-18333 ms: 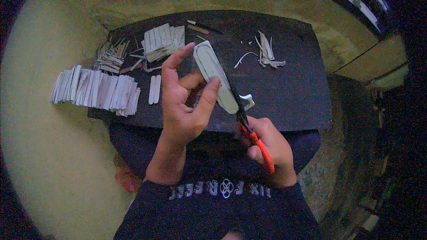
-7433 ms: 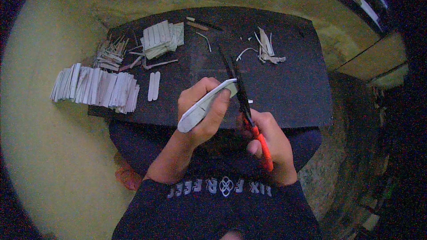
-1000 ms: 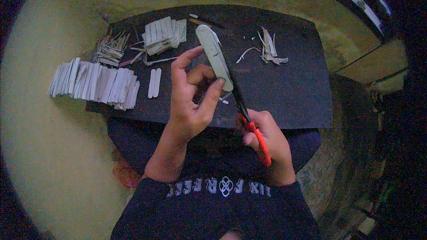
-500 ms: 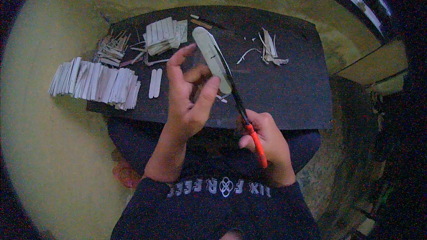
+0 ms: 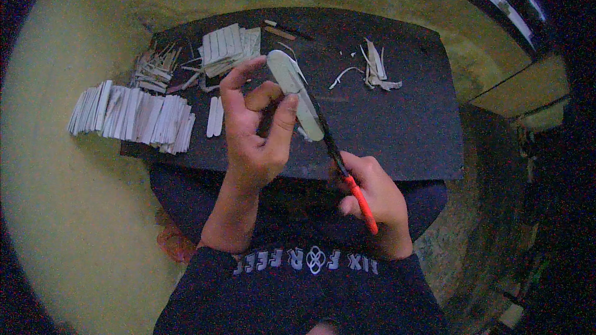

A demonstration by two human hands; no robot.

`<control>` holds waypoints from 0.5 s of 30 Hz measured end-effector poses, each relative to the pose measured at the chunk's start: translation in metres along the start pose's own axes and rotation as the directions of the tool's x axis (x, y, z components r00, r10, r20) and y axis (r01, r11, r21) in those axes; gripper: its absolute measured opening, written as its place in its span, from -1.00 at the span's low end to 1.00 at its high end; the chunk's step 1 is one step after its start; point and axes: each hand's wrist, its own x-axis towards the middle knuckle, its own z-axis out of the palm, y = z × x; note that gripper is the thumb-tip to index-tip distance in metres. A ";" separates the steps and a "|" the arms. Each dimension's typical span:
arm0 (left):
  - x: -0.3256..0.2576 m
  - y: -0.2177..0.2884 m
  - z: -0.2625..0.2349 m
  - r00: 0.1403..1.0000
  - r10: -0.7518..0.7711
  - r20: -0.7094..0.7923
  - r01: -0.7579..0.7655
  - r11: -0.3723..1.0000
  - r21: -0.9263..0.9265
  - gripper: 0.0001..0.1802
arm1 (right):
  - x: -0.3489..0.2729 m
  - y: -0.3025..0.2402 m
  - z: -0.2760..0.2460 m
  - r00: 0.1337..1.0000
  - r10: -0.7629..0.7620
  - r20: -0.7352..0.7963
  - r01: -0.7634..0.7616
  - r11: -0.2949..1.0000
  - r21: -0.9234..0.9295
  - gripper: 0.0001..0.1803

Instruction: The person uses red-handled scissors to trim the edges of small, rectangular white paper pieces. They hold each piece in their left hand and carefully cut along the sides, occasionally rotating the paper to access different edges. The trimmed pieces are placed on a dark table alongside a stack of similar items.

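Note:
My left hand (image 5: 257, 121) pinches a flat whitish strip (image 5: 304, 107) with rounded ends between thumb and fingers, tilted above the table. Gripped in my right hand (image 5: 375, 195) is a pair of scissors (image 5: 360, 201), seen edge-on, with an orange handle and dark blades. The blades run along the strip's right edge, where a thin sliver shows near its upper end. Two similar narrow strips (image 5: 215, 118) lie side by side on the table, left of my left hand.
On the dark table (image 5: 397, 124), a long row of upright whitish strips (image 5: 130, 115) stands at the left. Behind it are thin offcuts (image 5: 158, 67) and a stack of pale pieces (image 5: 223, 48). Scraps (image 5: 374, 65) lie at the far right, and a dark pen-like stick (image 5: 288, 28) at the back.
My left hand has moved slightly left. Its thumb has shifted up the strip, and the strip's upper end has dropped a little. My right hand and the scissors have barely moved.

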 end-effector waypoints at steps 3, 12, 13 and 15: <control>-0.003 0.000 0.001 1.000 -0.007 0.021 0.005 0.998 0.065 -0.46 | 0.002 0.004 0.002 0.999 -0.031 -0.026 0.031 0.999 0.033 -0.24; -0.001 0.003 0.002 0.999 -0.006 0.041 0.004 0.999 0.050 -0.52 | 0.003 0.001 0.001 1.000 0.020 -0.023 -0.018 0.996 0.087 -0.13; -0.001 0.003 0.001 0.999 -0.002 0.038 0.000 0.998 0.063 -0.52 | 0.003 0.004 0.001 1.000 0.024 -0.020 -0.023 0.998 0.064 -0.13; -0.001 0.002 0.000 1.000 0.007 0.025 -0.009 0.996 0.085 -0.54 | 0.004 0.004 0.001 0.999 0.037 -0.011 -0.036 0.998 0.054 -0.14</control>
